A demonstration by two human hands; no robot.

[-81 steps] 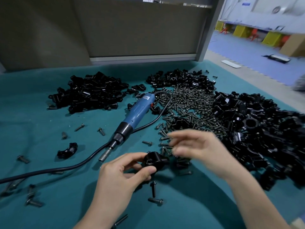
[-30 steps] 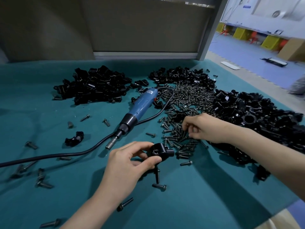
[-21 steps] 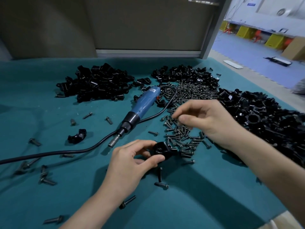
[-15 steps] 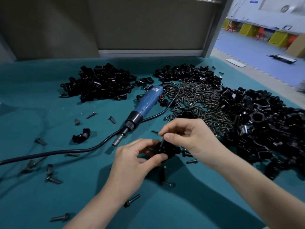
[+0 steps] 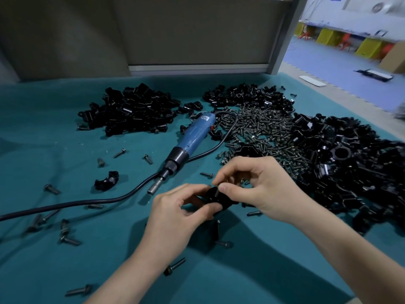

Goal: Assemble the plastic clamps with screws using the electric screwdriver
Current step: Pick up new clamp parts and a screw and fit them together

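**Screw offered up by hand; driver lying unused**

We find the clamp (image 5: 221, 199) held low over the near middle of the bench (image 5: 54, 150). The left hand (image 5: 175, 216) has its fingers (image 5: 186, 191) curled round it from the left. The right hand (image 5: 258, 189) closes thumb and forefinger to a pinch on a screw (image 5: 216, 189), set at the top of the clamp. Its other fingers are loosely curled and hold nothing. Whether the tip has entered its hole we cannot tell.

Risks, in our judgement:
- The screw may sit tilted and bind or cross-thread once driven.
- A slip of the pinch would drop it among the loose screws lying beneath the hands.
- The clamp may turn in the left hand's hold when the right hand lets go to fetch the electric screwdriver (image 5: 192, 137), which lies just beyond the hands with its bit towards them.
- Its cable (image 5: 87, 202) runs off to the left across the bench and could drag or snag when the tool is lifted.

Count:
- Electric screwdriver: one.
- Heaps of black clamp parts: three, the far-left heap (image 5: 129, 110), the far-centre heap (image 5: 247, 95) and the right heap (image 5: 341, 163).
- Screw heap (image 5: 258, 126): one, between them, too many to count.
- Lone clamp half (image 5: 107, 181): one, left of the bit.
- Scattered screws: at least a dozen, mostly near and to the left
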